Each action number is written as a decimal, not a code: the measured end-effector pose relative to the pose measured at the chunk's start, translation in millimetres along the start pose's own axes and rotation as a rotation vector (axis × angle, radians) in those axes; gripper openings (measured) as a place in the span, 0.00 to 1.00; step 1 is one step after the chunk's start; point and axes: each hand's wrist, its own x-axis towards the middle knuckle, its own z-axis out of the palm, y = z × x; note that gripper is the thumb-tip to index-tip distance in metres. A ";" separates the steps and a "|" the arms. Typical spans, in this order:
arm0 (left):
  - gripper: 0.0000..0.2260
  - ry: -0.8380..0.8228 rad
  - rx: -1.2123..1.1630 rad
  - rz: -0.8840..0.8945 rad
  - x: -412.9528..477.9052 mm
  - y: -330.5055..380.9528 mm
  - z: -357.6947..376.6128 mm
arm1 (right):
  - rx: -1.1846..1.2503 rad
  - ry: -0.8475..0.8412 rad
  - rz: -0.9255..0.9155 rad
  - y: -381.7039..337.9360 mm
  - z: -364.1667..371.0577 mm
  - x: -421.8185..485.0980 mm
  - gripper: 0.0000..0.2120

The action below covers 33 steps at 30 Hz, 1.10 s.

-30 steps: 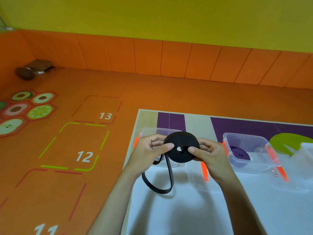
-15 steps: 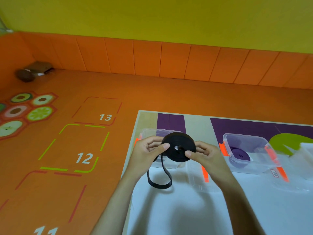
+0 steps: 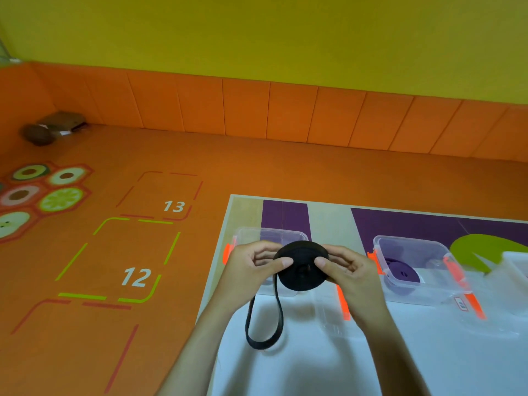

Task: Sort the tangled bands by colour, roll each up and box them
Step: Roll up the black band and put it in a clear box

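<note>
Orange floor [image 3: 114, 324] and a yellow wall [image 3: 257, 38] fill most of my feed, with the bench [image 3: 314, 372] coming in at lower right.

Over the bench both hands grip one thing. The left hand [image 3: 251, 270] and the right hand [image 3: 351, 272] pinch a black band roll [image 3: 303, 270] between them, each with a thumb pressed on the near face and fingers curled behind the far face. The roll is held off the bench, on edge, with its flat side turned toward the camera. From its left edge a loose tail [image 3: 263, 341] of the same black band drops in a long loop under the left wrist. I cannot tell whether the bottom of that loop touches the bench.

Just behind the hands stands a clear left box [image 3: 243, 234] with orange clasps, mostly hidden by the roll, so I cannot make out what it holds. A clear lid [image 3: 331, 312] with an orange clasp lies flat below the right hand. Further right is the right box [image 3: 414, 242], open, with a purple roll [image 3: 400, 271] lying inside. A second lid [image 3: 471, 307] lies in front of it, and another clear container [image 3: 517, 264] is cut off by the frame edge.

The far part of the bench shows purple and green shapes. Painted on the floor are dashed squares numbered 12 [image 3: 136, 277] and 13 [image 3: 174, 206], with fruit-slice hexagons [image 3: 43, 192] to their left. A brown cardboard box [image 3: 61, 122] sits in the far corner below orange padded panels [image 3: 285, 112].
</note>
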 end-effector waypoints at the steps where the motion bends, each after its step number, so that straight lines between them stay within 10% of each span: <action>1: 0.08 -0.013 0.019 0.006 2.8 1.0 -0.7 | -0.022 -0.019 -0.007 1.5 -1.1 -0.3 0.11; 33: 0.04 -0.106 0.099 0.021 5.1 5.7 8.2 | -0.027 -0.169 0.125 -12.9 -20.4 1.0 0.07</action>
